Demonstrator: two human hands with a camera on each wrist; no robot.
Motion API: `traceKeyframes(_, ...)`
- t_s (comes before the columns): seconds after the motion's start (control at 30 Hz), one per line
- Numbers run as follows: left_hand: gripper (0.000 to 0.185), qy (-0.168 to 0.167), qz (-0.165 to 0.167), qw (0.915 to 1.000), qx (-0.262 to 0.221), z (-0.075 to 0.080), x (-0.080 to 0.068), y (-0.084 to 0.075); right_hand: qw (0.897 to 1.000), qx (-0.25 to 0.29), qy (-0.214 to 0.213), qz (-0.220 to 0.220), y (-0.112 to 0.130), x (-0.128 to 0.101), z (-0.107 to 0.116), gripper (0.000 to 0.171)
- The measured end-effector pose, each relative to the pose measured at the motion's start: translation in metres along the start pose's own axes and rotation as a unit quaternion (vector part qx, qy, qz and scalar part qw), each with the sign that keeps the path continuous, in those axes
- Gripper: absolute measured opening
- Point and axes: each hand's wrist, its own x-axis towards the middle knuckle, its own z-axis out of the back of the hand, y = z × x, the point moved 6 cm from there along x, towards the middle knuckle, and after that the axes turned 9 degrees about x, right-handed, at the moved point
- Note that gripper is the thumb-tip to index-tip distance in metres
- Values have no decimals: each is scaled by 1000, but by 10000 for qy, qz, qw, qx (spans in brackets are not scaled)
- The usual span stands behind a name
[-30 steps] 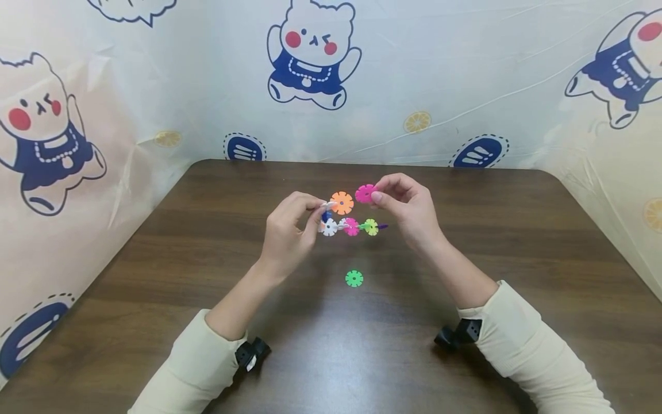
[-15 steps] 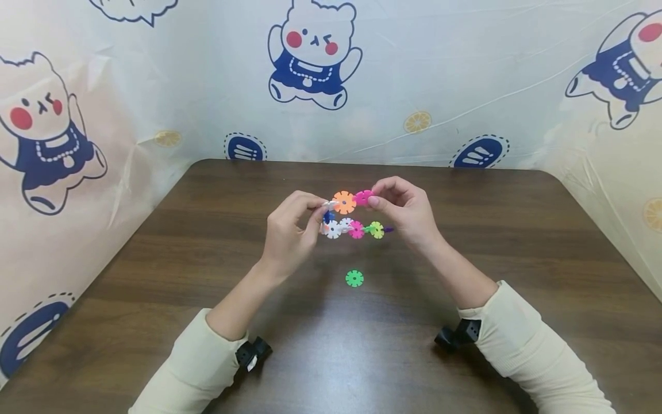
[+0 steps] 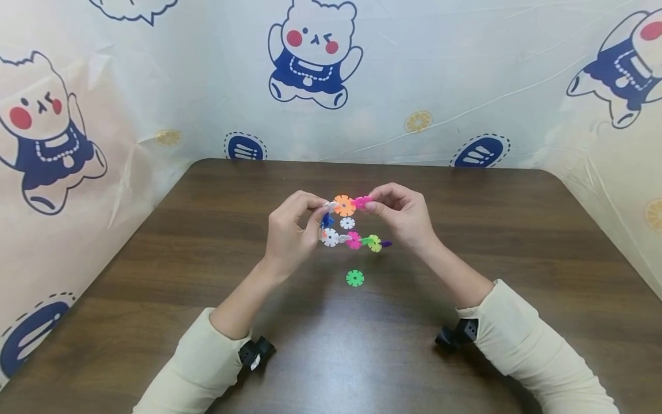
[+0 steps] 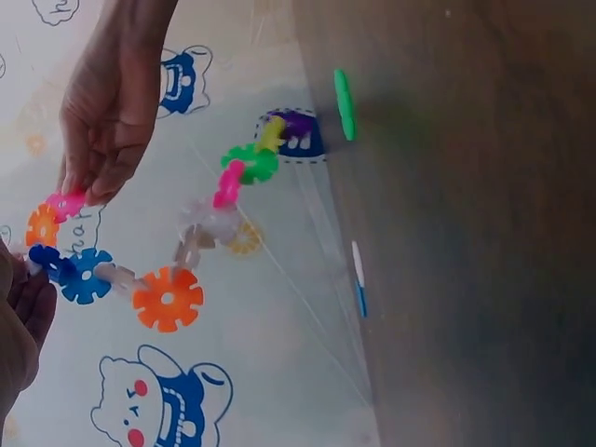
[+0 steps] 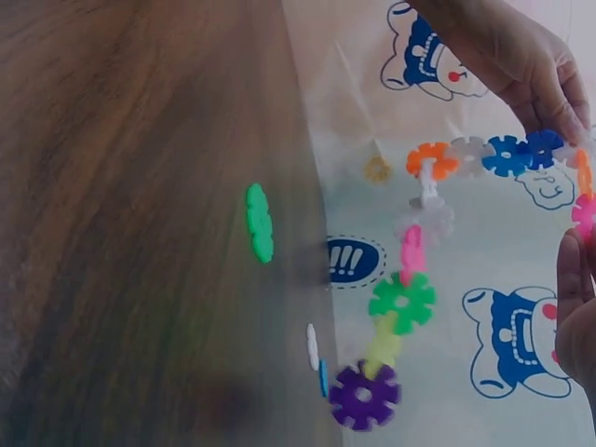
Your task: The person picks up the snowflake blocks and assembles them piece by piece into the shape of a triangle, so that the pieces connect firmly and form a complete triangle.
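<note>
Over the table my left hand [image 3: 292, 233] pinches a white notched disc near one end of a chain of interlocking snowflake discs. An orange disc [image 3: 343, 205] stands beside its fingertips. My right hand [image 3: 405, 218] pinches a pink disc [image 3: 362, 202], whose edge meets the orange one. From the left hand the rest of the chain hangs in a curve. In the right wrist view it runs through a blue disc [image 5: 507, 155], an orange disc [image 5: 432, 160], a green disc [image 5: 402, 303] and a yellow disc [image 5: 383, 345] to a purple disc [image 5: 364, 396] at the free end.
A loose green disc [image 3: 354, 278] lies on the brown wooden table [image 3: 207, 276], nearer the person than the chain. Farther back are a loose white disc [image 3: 347, 223] and a loose blue disc [image 5: 323, 377]. A cartoon-printed sheet [image 3: 388, 75] hangs behind the table.
My right hand has come left and slightly down, bringing the pink disc from apart to against the orange disc. The hanging chain has dropped a little, uncovering the white disc on the table.
</note>
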Motion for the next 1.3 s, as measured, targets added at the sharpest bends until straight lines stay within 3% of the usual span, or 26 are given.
traceKeyframes(0.33,9,-52,-185,9998,14,-1,10,-4,9998,25,113,-140,1,6,-1,14)
traceKeyframes(0.5,10,-97,-95,9997,203,4,12,2,9973,-295,301,-598,-3,8,1,16)
traceKeyframes(0.63,15,-219,67,9993,301,10,11,11,9896,-759,663,-1028,-16,5,0,16)
traceKeyframes(0.73,12,-209,190,9988,393,14,10,16,9714,-1354,1313,-1441,-30,1,-5,16)
traceKeyframes(0.9,15,-253,316,9976,554,20,6,26,9122,-2345,2708,-1989,-51,-11,-16,18)
traceKeyframes(1.03,17,-365,364,9964,677,26,6,35,8763,-2817,3339,-2032,-60,-19,-23,25)
traceKeyframes(1.3,13,-631,579,9925,871,41,7,47,8329,-3275,3993,-1991,-71,-32,-35,29)
